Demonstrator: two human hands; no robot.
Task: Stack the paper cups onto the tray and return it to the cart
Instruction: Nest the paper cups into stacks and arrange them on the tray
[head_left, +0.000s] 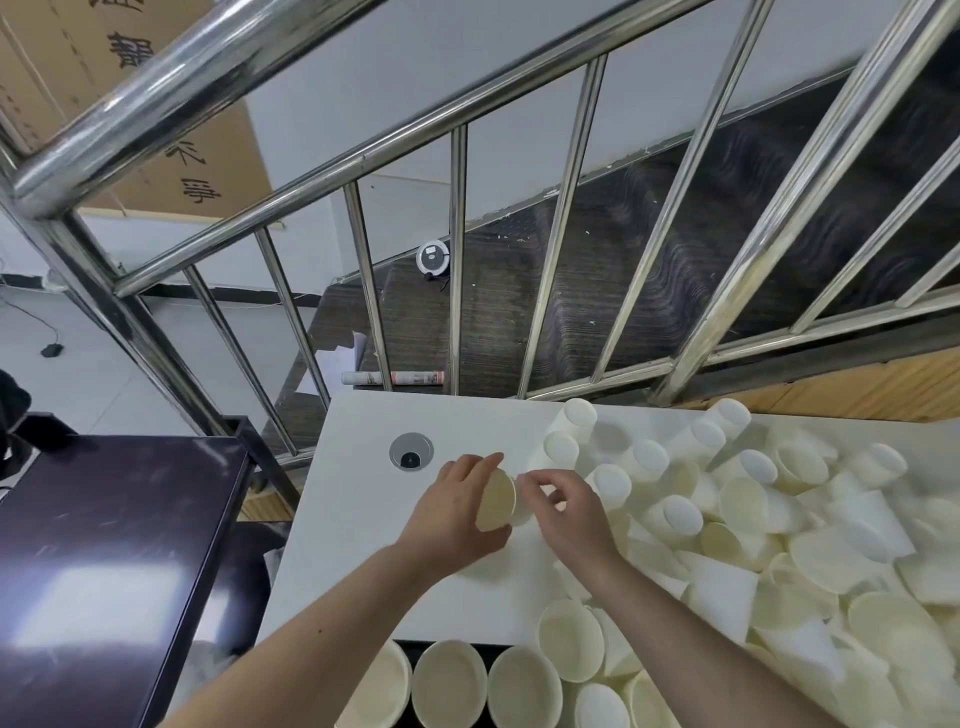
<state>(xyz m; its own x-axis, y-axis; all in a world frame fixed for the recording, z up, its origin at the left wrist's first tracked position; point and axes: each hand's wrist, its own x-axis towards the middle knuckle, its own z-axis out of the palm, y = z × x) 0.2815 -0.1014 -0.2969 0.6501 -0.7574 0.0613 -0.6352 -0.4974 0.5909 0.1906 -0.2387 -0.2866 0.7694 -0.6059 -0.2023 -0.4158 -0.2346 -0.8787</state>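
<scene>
My left hand (457, 512) grips a white paper cup (496, 501) on its side, its open mouth turned toward my right hand. My right hand (569, 506) pinches a second paper cup (524, 512) at that mouth, the two cups touching above the white table (363, 519). A big loose pile of paper cups (753, 519) covers the table's right half. Three upright cups (449, 683) stand in a row at the near edge on a dark tray (421, 646), of which only a strip shows.
A dark cart top (104, 561) lies to the left, below table level. A round cable grommet (410, 452) sits in the table near my left hand. Behind the table runs a steel stair railing (457, 260), with cardboard boxes (156, 130) at upper left.
</scene>
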